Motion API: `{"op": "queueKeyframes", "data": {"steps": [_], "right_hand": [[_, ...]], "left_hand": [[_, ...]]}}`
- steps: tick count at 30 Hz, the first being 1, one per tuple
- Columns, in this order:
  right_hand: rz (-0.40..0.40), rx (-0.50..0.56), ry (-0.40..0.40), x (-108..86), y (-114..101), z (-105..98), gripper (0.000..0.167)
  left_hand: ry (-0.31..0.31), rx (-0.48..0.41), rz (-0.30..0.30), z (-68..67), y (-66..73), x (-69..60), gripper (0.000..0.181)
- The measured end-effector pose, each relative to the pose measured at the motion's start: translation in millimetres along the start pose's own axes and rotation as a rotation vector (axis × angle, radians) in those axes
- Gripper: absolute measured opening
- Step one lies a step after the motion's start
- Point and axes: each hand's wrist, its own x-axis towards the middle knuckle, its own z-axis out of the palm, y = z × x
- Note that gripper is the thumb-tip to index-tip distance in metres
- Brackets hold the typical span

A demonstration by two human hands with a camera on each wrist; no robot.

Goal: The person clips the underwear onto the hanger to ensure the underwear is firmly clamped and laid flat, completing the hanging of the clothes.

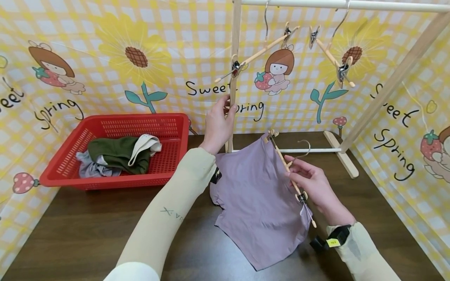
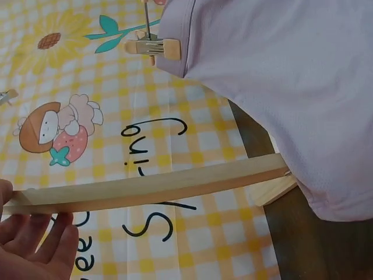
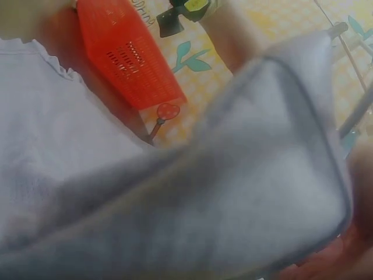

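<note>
- While the left hand [image 1: 218, 125] grips the wooden upright [image 1: 236, 35] of the rack [image 1: 397, 70] between thumb and fingers, the right hand [image 1: 313, 185] pinches a clip hanger [image 1: 280, 154] by its bar.
- Mauve garment [image 1: 253, 199] — clipped at both ends of that hanger, over the counter [image 1: 105, 226].
- Red basket [image 1: 116, 182] — on the counter, left of the rack, clothes [image 1: 116, 152] inside.
</note>
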Motion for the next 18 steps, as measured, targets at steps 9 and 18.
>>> {"op": "queueKeyframes", "data": {"steps": [9,18], "right_hand": [[0.014,0.051,0.011,0.9,-15.3,-0.8,0.050],[-0.032,0.152,0.005,0.2,-23.6,-20.8,0.053]], "left_hand": [[-0.023,0.023,0.003,-5.2,-4.6,3.3,0.034],[-0.045,0.044,0.007,-2.6,-7.6,3.5,0.035]]}}
